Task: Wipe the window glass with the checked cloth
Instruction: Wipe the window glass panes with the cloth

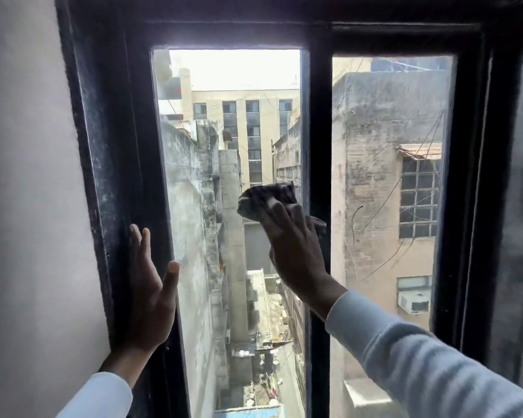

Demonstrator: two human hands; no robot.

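Left glass pane (233, 146): upper half clear, lower middle clear. Checked cloth (266, 200) under the right hand (296, 251) takes up the pane's right edge at mid-height, hard against the black centre mullion (317, 131). Left hand (147, 294) lies flat on the left frame (127, 176), thumb over the glass edge. White wall (27, 176) closes the left side. Right pane (390, 176) unobstructed.
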